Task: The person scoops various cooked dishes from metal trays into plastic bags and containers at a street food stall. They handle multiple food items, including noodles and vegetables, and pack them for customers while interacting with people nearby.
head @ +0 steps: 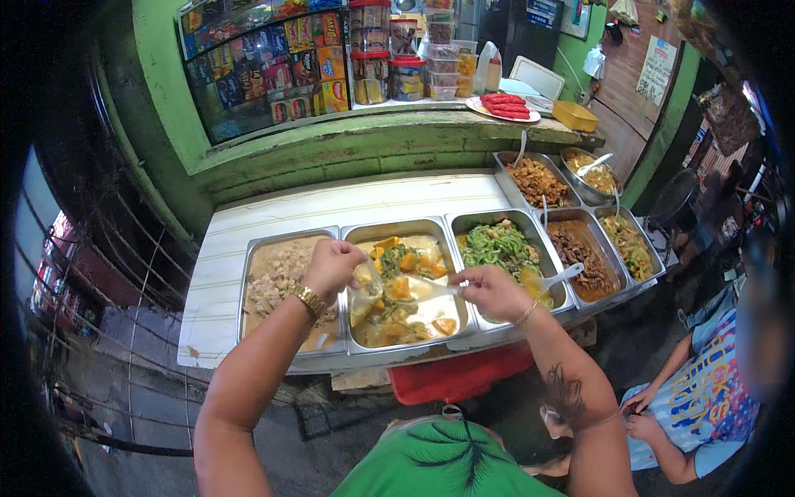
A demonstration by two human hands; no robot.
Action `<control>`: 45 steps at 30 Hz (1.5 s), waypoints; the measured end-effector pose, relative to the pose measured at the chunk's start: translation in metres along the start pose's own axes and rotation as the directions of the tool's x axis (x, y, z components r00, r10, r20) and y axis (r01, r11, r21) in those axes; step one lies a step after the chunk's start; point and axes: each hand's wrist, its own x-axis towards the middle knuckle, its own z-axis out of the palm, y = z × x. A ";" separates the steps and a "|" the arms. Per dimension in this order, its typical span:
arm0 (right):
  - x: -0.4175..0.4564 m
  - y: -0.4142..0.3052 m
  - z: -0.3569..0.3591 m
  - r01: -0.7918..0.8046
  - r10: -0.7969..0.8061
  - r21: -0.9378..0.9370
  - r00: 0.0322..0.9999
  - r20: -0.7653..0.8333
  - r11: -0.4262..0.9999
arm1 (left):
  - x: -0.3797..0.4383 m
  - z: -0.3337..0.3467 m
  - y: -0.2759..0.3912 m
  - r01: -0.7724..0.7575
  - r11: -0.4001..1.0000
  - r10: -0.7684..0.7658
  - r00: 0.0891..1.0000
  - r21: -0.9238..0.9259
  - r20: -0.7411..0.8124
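Observation:
My left hand (332, 267) holds a clear plastic bag (365, 292) with some squash stew in it, above the left side of a steel tray (456, 245) of squash and greens in pale sauce. My right hand (494, 292) grips the handle of a white plastic serving spoon (431, 287), whose bowl is over the same tray, near the bag. A tray of chopped meat in creamy sauce (273, 273) lies to the left. To the right is a tray of sliced green vegetables (500, 245) with another white spoon (562, 278) resting in it.
More steel trays hold meat in brown sauce (581, 255), mixed vegetables (627, 245) and a reddish dish (537, 180), beside a round noodle bowl (599, 177). Red sausages (506, 105) lie on a plate on the ledge. A person (695, 397) is at the right. A red bench (459, 376) is below.

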 end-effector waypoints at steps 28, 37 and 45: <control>-0.023 -0.034 0.034 0.148 -0.047 0.462 0.974 -0.222 0.874 | -0.056 0.057 0.062 -0.081 0.989 0.136 0.833 -0.125 0.536; -0.175 0.026 -0.013 -0.056 0.077 0.784 0.997 0.010 0.618 | -0.113 0.178 0.003 -0.008 0.998 0.056 0.626 -0.065 0.778; -0.318 0.270 0.054 -0.558 0.551 0.082 0.768 -0.327 0.826 | -0.118 0.436 -0.211 -0.107 0.964 -0.169 0.463 0.245 0.870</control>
